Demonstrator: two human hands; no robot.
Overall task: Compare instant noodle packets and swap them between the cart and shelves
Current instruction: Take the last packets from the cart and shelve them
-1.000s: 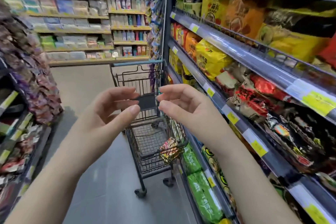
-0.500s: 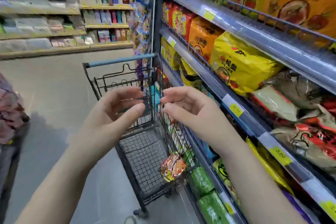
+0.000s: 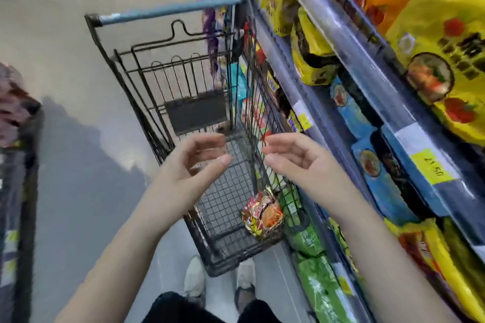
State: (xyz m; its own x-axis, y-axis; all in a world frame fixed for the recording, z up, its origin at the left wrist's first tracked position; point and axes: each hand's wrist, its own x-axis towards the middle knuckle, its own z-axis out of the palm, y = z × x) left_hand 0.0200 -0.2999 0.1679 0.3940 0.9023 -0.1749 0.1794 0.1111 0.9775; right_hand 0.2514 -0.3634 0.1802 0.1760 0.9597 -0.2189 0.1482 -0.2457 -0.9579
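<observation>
Our left hand (image 3: 189,173) and right hand (image 3: 296,165) hover empty over the cart (image 3: 170,9), fingers (image 3: 204,140) loosely curled; cart hugs the shelves (image 3: 341,42), floor (image 3: 65,60) open leftward.

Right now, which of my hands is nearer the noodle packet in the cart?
Right. The right hand hovers empty above the noodle packet, on its side of the cart. The left hand hovers over the cart's opposite side, farther off.
</observation>
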